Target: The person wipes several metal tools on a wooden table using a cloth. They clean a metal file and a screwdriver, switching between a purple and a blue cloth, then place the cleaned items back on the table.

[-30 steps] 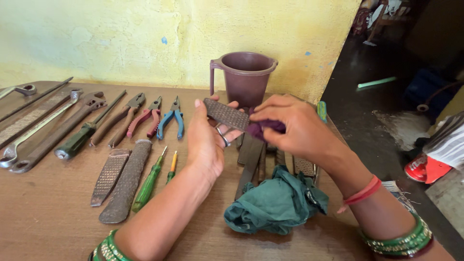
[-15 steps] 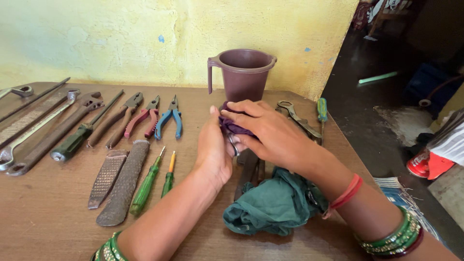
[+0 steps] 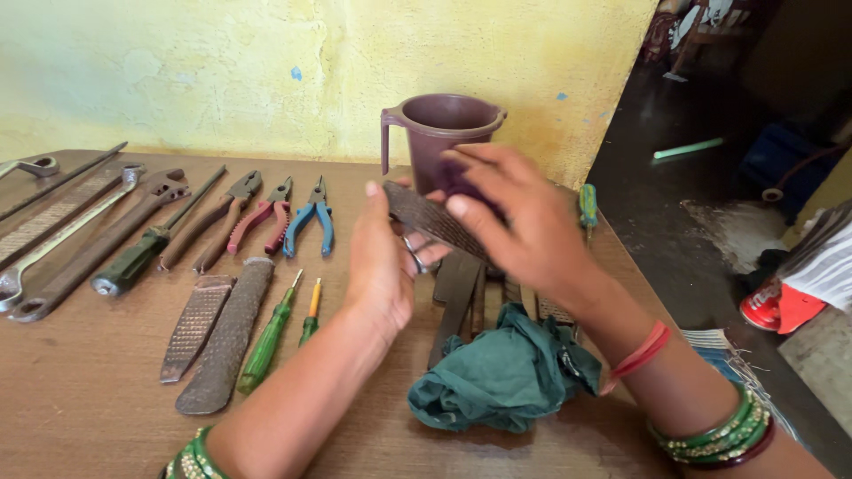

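My left hand [image 3: 383,266] holds a flat rusty rasp [image 3: 430,219] up above the wooden table [image 3: 80,408], its blade slanting to the upper left. My right hand [image 3: 519,217] presses a small dark purple cloth [image 3: 457,177] against the rasp's upper face. Just behind both hands stands a dark purple plastic jug [image 3: 441,124]. Below them lie more flat files [image 3: 457,293] and a crumpled green cloth [image 3: 501,377].
Laid out in a row on the left are two rasps [image 3: 217,333], green screwdrivers [image 3: 271,333], pliers with red and blue handles [image 3: 302,217], wrenches [image 3: 89,244] and a long file. A yellow wall runs behind. The table edge and dark floor are on the right.
The rasp has been lifted and tilted so more of its blade shows. My right hand has slid with the purple cloth along it, up and to the right.
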